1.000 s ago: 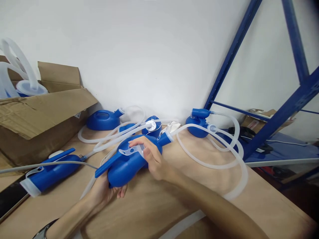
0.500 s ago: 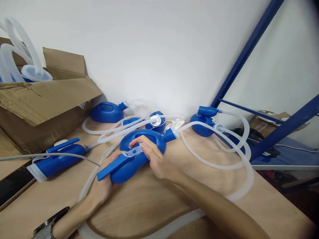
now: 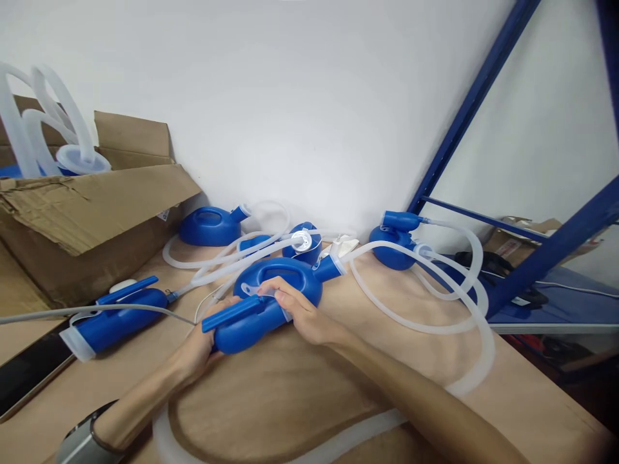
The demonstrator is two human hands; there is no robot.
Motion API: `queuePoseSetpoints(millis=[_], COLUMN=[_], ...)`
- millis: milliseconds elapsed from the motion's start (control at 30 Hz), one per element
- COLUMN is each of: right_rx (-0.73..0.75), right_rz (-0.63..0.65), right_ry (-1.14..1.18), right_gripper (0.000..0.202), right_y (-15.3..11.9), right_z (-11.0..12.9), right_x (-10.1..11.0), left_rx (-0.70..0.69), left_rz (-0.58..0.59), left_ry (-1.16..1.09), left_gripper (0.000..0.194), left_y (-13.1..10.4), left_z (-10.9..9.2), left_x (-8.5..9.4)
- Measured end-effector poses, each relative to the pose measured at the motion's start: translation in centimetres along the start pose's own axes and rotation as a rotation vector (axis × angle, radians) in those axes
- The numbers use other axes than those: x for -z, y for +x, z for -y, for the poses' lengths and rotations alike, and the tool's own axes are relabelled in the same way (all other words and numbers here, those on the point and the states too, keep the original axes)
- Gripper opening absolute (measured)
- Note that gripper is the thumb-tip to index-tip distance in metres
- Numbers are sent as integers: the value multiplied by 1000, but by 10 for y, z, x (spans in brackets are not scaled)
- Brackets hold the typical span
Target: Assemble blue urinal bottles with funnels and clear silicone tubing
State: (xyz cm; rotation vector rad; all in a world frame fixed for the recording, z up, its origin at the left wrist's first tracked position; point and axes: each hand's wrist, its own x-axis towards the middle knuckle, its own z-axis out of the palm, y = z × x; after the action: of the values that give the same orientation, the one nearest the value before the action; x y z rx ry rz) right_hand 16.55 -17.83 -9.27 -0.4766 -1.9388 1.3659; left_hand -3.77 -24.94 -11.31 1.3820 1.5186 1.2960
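Note:
My left hand (image 3: 200,348) is wrapped around the near-left part of a blue plastic urinal head (image 3: 246,332), its fingers partly hidden behind it. A long flat blue lid (image 3: 232,314) sticks out to the left along its top. My right hand (image 3: 304,316) pinches a translucent strap (image 3: 250,289) at the top of this piece, fingers and thumb together. Right behind lies a blue urinal bottle (image 3: 278,267) with a loop handle. A translucent hose (image 3: 380,245) runs from its spout to the right and curves back across the table's front.
Another blue urinal head (image 3: 128,317) lies at left beside a grey cable (image 3: 97,312). An open cardboard box (image 3: 97,206) holds hoses. More blue bottles (image 3: 207,227) stand along the wall, another (image 3: 394,248) at right. Blue metal shelving (image 3: 546,261) borders the table's right side.
The flat lid has swung up and to the right, over the head's top. My right hand has moved slightly, and the strap end now points up-left. My view has shifted a little.

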Motion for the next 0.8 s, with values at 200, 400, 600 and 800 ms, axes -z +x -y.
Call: queuePoseSetpoints(millis=[200,400,600,800], right_rx=[5,151,180,80], right_rz=[21,71,-125,-319], right_ry=[93,-107,-218,-81], right_gripper=[46,42,22,22], right_y=[2,7,7,9], right_z=[8,17,23,19], right_x=[0,12,7,-2], left_rx=[539,562,587,726], left_rz=[200,196,186,233], left_ry=[-432,-505,-456,-479], left_gripper=[60,52,53,56], left_y=[4,2,2,3], left_z=[-5,-6,-7,-12], left_x=[-1,-9,-10,-11])
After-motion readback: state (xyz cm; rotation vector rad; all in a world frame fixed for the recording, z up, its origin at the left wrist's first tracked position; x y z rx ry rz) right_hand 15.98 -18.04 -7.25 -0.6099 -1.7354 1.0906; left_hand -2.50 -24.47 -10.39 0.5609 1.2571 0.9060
